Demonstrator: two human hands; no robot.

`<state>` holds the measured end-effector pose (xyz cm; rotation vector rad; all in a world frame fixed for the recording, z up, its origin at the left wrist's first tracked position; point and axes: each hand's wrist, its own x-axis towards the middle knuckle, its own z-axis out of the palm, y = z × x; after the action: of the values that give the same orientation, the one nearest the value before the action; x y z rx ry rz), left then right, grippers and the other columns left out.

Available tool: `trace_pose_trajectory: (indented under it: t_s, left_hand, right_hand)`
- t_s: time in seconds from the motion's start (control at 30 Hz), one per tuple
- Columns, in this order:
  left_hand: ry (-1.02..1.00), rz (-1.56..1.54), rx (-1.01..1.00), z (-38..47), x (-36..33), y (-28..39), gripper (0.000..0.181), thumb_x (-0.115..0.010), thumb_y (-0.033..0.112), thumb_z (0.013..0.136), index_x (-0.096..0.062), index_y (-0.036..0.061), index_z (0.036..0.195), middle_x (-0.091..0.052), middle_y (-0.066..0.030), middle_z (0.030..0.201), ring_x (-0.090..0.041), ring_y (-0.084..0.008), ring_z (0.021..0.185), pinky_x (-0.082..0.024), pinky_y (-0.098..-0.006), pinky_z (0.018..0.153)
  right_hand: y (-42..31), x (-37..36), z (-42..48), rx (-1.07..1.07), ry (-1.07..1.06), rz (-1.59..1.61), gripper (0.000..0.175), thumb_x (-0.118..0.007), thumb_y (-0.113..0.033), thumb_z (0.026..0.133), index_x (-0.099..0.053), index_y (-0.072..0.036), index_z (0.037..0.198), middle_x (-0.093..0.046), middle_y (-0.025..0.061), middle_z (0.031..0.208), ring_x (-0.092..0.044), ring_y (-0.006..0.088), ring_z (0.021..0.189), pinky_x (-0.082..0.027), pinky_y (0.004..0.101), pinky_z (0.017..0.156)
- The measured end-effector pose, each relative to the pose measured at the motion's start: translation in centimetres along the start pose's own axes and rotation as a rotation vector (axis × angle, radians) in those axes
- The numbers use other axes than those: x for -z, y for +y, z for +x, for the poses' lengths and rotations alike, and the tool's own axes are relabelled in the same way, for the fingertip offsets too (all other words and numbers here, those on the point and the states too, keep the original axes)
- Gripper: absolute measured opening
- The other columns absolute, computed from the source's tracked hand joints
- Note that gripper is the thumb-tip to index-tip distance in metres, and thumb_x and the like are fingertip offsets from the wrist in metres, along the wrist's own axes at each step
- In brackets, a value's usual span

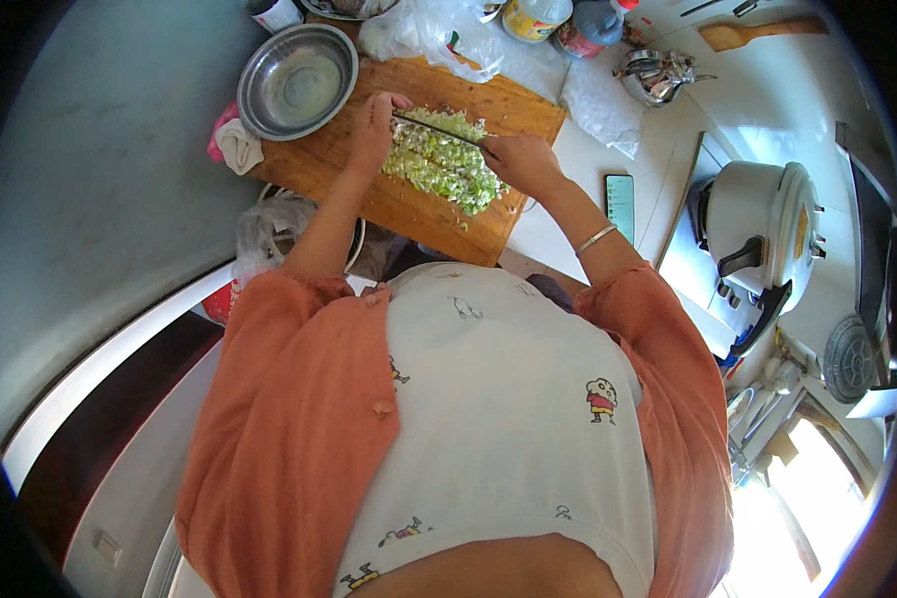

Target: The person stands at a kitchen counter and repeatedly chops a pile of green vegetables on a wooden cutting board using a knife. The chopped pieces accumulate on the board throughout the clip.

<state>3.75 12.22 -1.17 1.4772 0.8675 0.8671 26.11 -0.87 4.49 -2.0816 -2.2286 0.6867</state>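
Note:
My right hand (525, 161) grips the handle of a kitchen knife (442, 130), seen nearly edge-on as a thin dark line. The blade lies across a bed of finely chopped pale green and white vegetable (445, 173), perhaps scallion or leek. My left hand (374, 128) is at the knife's tip end, its fingertips by the blade; whether they hold it cannot be made out. Beneath is a thick wooden cutting board (404, 207), set at a slant. A metal bowl (299, 82) containing some cloudy residue or liquid stands at the board's left corner.
Plastic bags (441, 34) and bottles (536, 19) crowd the far side. A phone (620, 208) with a lit screen lies right of the board, before a pressure cooker (755, 228) on the stove. A metal kettle (656, 77) stands beyond. A cloth (239, 146) hangs by the bowl.

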Motion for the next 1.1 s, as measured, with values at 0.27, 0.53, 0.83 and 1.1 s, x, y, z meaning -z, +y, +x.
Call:
trace_pose_trajectory:
  t_s: [0.27, 0.53, 0.83, 1.1]
  left_hand:
    - [0.052, -0.275, 0.234, -0.3, 2.5, -1.4, 0.031, -0.035, 0.021, 0.100, -0.058, 0.0033, 0.089, -0.065, -0.0088, 0.102, -0.058, -0.0206, 0.097, -0.041, -0.0342, 0.091]
    - [0.000, -0.043, -0.032, -2.9, 1.6, -0.4, 0.033, -0.036, 0.025, 0.102, -0.056, 0.0023, 0.088, -0.065, -0.0110, 0.104, -0.058, -0.0217, 0.099, -0.041, -0.0347, 0.094]
    - [-0.017, 0.070, 0.031, -2.1, 1.9, 1.4, 0.023, -0.037, 0.014, 0.097, -0.054, 0.0012, 0.088, -0.064, -0.0124, 0.103, -0.058, -0.0228, 0.100, -0.042, -0.0334, 0.094]
    - [0.027, 0.050, -0.036, -5.0, 2.8, 2.1, 0.036, -0.037, 0.023, 0.103, -0.057, 0.0000, 0.085, -0.065, -0.0124, 0.096, -0.060, -0.0216, 0.095, -0.044, -0.0350, 0.091]
  right_hand:
    - [-6.4, 2.5, 0.3, -0.076, -0.125, -0.127, 0.020, -0.050, -0.020, 0.089, -0.067, -0.013, 0.097, -0.069, 0.0115, 0.081, -0.069, 0.0335, 0.076, -0.053, 0.0481, 0.064]
    - [-4.3, -2.3, -3.1, -0.039, 0.066, 0.076, 0.017, -0.051, -0.019, 0.089, -0.063, -0.009, 0.094, -0.069, 0.0108, 0.079, -0.068, 0.0315, 0.073, -0.053, 0.0455, 0.061]
    - [-4.8, -0.9, -1.9, -0.091, -0.083, 0.034, 0.016, -0.052, -0.020, 0.088, -0.064, -0.010, 0.094, -0.068, 0.0129, 0.080, -0.069, 0.0320, 0.077, -0.054, 0.0478, 0.064]
    - [-7.7, 2.1, -5.0, -0.055, -0.087, 0.026, 0.021, -0.051, -0.028, 0.091, -0.062, -0.009, 0.089, -0.065, 0.0132, 0.073, -0.066, 0.0339, 0.071, -0.052, 0.0487, 0.063]
